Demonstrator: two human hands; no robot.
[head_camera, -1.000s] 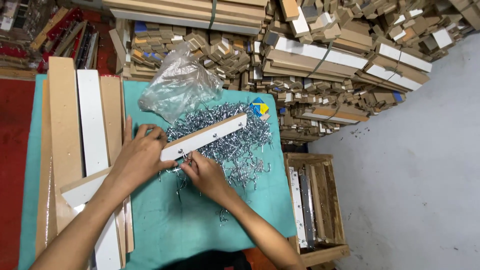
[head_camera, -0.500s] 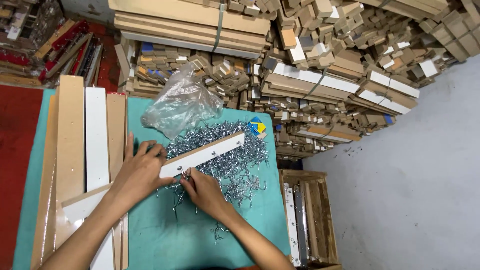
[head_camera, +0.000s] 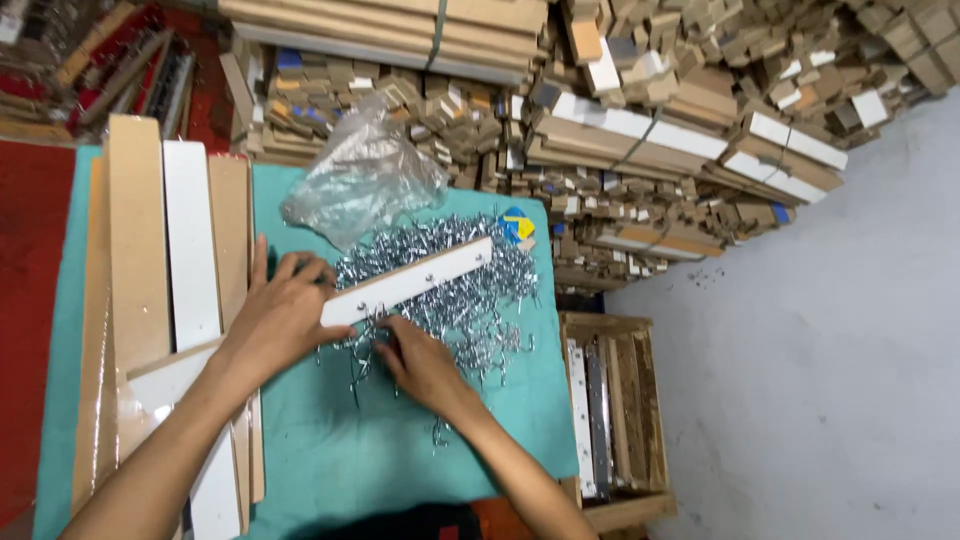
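Observation:
A narrow white board strip (head_camera: 415, 281) lies slantwise over a heap of small shiny metal fittings (head_camera: 470, 300) on a teal cloth (head_camera: 340, 450). My left hand (head_camera: 280, 310) lies on the strip's near left end, fingers curled over it, holding it down. My right hand (head_camera: 415, 360) is just below the strip's edge, fingertips pinched among the metal fittings close to the strip; what they grip is too small to make out.
Long wooden and white boards (head_camera: 160, 260) lie along the left of the cloth. A crumpled clear plastic bag (head_camera: 365, 180) sits behind the heap. Stacks of bundled wooden pieces (head_camera: 640, 130) fill the back. A wooden crate (head_camera: 610, 410) with slats stands right of the cloth, grey floor beyond.
The camera has shifted a little. My left hand stays on the strip; my right hand stays under its edge, working among the fittings, fingers slightly nearer the strip.

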